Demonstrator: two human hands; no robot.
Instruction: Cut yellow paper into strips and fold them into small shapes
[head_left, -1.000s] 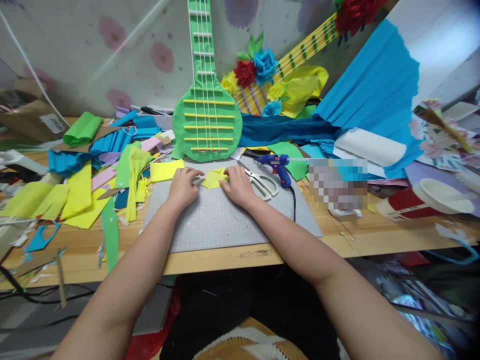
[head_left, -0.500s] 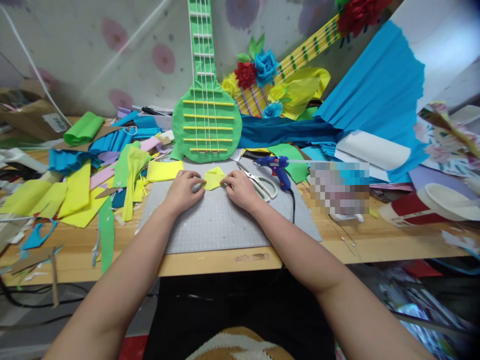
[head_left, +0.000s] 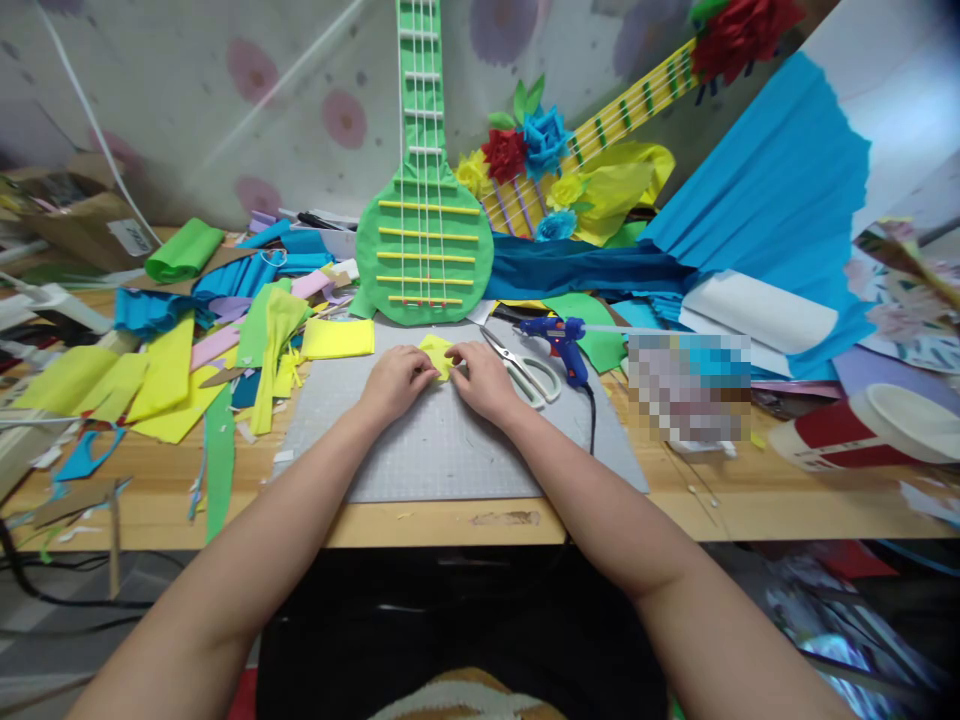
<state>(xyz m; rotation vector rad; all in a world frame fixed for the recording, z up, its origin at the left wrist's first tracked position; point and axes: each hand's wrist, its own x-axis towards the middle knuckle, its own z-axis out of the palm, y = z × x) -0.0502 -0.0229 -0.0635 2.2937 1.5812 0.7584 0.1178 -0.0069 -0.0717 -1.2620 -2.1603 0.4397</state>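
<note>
Between my hands is a small piece of yellow crepe paper [head_left: 435, 350], partly covered by my fingers, over a grey cutting mat [head_left: 420, 460]. My left hand [head_left: 397, 382] pinches its lower left side, thumb and fingertips together. On the opposite edge, my right hand [head_left: 481, 378] closes its thumb and fingers on the paper. Scissors [head_left: 529, 372] with pale handles lie just right of my right hand. A blue glue gun [head_left: 559, 345] rests beyond them. Behind the paper stands a green paper-covered lute [head_left: 425, 250] with white strings.
Crepe paper scraps [head_left: 172, 370] in yellow, green and blue cover the left of the wooden table [head_left: 450, 525]. At the back right are a yellow-necked paper instrument [head_left: 637, 110] with paper flowers and a large blue paper sheet [head_left: 780, 170]. A red and white cup [head_left: 847, 435] lies at right.
My left hand has moved right, closer to my right hand, and now covers more of the yellow paper. The whole view has shifted slightly, with the scene displaced to the right.
</note>
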